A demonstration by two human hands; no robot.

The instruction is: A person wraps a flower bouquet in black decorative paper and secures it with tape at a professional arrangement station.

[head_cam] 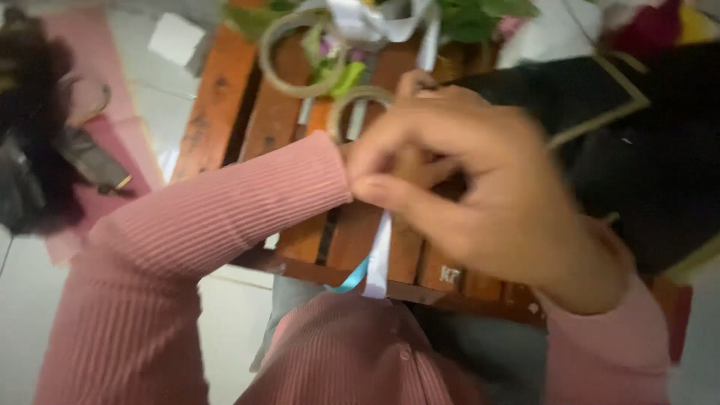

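Observation:
My right hand (480, 187) reaches in from the lower right, its thumb and fingers pinched together at the cuff of my left sleeve (247, 199). A white ribbon (379, 259) hangs down from that pinch, with a teal ribbon (351, 282) curling beside its lower end. The right hand covers my left hand almost entirely, so its fingers cannot be made out. Both hands are blurred and hover over a slatted orange-brown wooden table (217, 97).
Two tape rolls (300, 56) (352, 101) lie on the slats beyond the hands, near green leaves (472, 19) and white ribbon loops (367, 22). A black cloth with gold trim (645, 142) covers the right side. Pink sheets (82, 45) lie on the floor at left.

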